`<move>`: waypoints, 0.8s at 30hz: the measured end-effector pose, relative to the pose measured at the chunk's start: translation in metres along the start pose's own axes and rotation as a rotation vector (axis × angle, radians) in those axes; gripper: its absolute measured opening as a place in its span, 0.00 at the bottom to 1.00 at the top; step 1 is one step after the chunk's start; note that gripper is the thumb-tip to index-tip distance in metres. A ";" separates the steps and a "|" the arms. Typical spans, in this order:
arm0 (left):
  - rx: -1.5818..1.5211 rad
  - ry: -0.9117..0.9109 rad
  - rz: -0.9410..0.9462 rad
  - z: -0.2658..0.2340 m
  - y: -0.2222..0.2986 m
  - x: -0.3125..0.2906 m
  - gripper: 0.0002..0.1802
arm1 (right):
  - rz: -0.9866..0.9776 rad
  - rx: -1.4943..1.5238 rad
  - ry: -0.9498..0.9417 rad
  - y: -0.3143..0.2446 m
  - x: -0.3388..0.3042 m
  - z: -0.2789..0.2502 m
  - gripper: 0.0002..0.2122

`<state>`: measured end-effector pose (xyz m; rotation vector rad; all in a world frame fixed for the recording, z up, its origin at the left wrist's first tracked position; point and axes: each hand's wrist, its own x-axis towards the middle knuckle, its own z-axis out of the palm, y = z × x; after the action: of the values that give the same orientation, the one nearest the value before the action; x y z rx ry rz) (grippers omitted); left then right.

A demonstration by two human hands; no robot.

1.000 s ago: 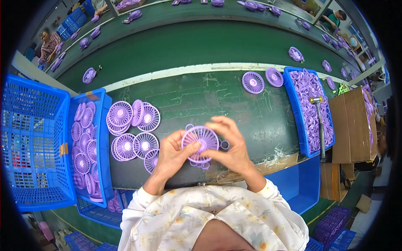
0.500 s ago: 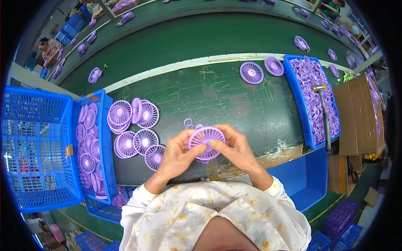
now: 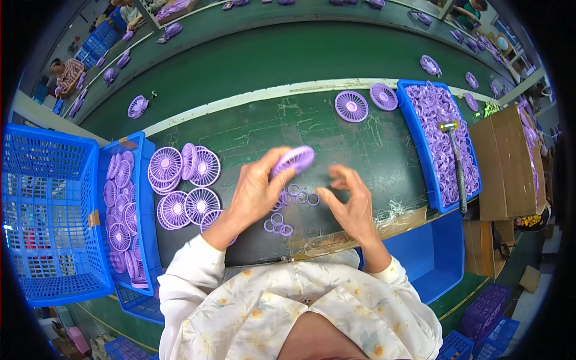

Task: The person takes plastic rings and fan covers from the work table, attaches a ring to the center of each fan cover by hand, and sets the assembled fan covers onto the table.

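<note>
A round purple fan grille (image 3: 294, 161) is tilted up in my left hand (image 3: 259, 187), gripped at its edge between thumb and fingers. My right hand (image 3: 351, 204) is off the grille, its thumb and fingers apart and nothing between them. Below and between the hands lie several small purple rings (image 3: 281, 225) on the dark green table (image 3: 258, 135). Left of my left hand rest several more grilles (image 3: 202, 206), some stacked, one partly behind my wrist.
A blue crate of grilles (image 3: 150, 228) and an empty-looking blue basket (image 3: 54, 216) stand left. On the right are a blue bin of rings (image 3: 441, 144), a hammer (image 3: 457, 165) across it, and a cardboard box (image 3: 510, 162). Two grilles (image 3: 351, 106) lie near the conveyor (image 3: 288, 57).
My right hand has let go of the grille and moved right. The left hand has lifted the grille away and tilted it, uncovering the rings on the table.
</note>
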<state>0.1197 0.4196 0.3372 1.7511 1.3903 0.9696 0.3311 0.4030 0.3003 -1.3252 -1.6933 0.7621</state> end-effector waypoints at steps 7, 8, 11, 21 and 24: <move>0.513 0.077 0.460 0.038 -0.065 0.092 0.16 | -0.184 -0.274 -0.141 0.026 -0.036 0.019 0.09; 0.544 0.077 0.428 0.049 -0.078 0.102 0.17 | -0.171 -0.272 -0.137 0.028 -0.037 0.022 0.08; 0.608 -0.009 0.348 0.062 -0.087 0.117 0.23 | -0.157 -0.257 -0.138 0.026 -0.037 0.024 0.06; 0.620 0.007 0.134 -0.040 -0.046 0.040 0.37 | 0.347 0.679 -0.147 0.040 -0.034 0.009 0.02; 0.808 -0.086 -0.093 -0.108 -0.065 0.009 0.52 | 0.376 0.891 -0.249 0.032 -0.027 0.011 0.04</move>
<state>-0.0039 0.4477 0.3346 2.2158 1.9438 0.2634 0.3386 0.3860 0.2609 -0.9137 -1.0282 1.7092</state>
